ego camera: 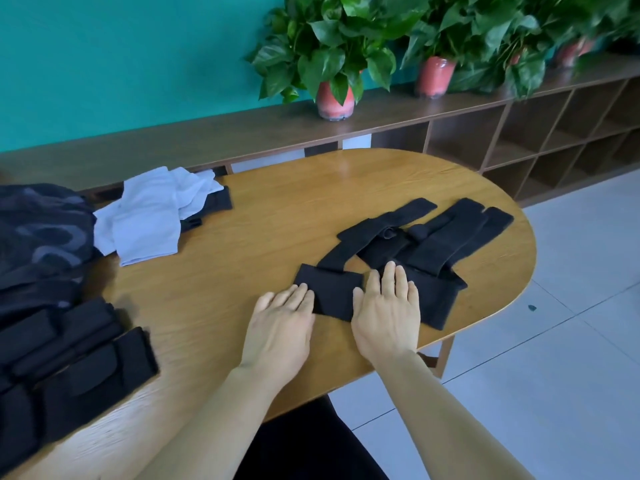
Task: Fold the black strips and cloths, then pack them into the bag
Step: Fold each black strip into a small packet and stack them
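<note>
Two hands lie flat on the wooden table. The left hand has straight fingers, and its tips touch the edge of a folded black cloth. The right hand presses flat on black cloth too, grasping nothing. Behind them lie about four long black strips, crossing each other. A pile of folded black pieces sits far left, below a dark bag. White cloths lie near it. Three potted plants stand on the shelf.
</note>
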Demonstrator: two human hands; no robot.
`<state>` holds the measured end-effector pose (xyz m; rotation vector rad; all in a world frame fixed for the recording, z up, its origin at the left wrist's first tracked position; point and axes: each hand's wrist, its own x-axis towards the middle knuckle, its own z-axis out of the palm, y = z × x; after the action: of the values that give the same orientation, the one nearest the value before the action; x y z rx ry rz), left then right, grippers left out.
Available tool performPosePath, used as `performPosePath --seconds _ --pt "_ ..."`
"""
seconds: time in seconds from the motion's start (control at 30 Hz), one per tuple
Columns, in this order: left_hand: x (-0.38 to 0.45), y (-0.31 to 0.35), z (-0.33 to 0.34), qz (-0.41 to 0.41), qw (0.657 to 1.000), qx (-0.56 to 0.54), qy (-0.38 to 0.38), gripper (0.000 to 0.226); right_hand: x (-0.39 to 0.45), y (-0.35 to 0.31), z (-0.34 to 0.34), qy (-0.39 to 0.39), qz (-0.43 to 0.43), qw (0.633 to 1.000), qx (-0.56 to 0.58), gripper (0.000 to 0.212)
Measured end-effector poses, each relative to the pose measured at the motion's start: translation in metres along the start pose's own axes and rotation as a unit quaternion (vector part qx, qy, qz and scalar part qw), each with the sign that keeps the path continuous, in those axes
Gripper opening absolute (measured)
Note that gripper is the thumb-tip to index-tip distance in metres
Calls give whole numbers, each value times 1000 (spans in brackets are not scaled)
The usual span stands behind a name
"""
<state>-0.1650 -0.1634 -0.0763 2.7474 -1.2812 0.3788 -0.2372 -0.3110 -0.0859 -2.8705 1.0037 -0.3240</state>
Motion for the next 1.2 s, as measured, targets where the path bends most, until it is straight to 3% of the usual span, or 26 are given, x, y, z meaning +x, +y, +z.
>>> performPosePath --seconds 0.33,0.5,0.63,0.83,1.03,1.2 --pt "-55 -19 -16 -54 998 37 -10 50 -1 0 -6 -23 -4 1000 -2 56" --pt "-52 -20 -21 -52 998 24 0 48 14 -3 -12 52 -35 998 14 51" --pt "-31 -20 -29 -24 1000 -4 18 49 43 -5 -23 -3 -53 998 -21 60" --pt "-6 -19 -22 69 995 -31 -62 55 83 0 -20 -71 -44 996 -26 67" --pt "-11 -26 -13 30 997 -15 -70 69 94 3 -18 -119 -18 993 -2 67" --pt "-34 -31 -14 -32 998 -16 -49 54 95 3 -16 -118 -18 993 -18 64"
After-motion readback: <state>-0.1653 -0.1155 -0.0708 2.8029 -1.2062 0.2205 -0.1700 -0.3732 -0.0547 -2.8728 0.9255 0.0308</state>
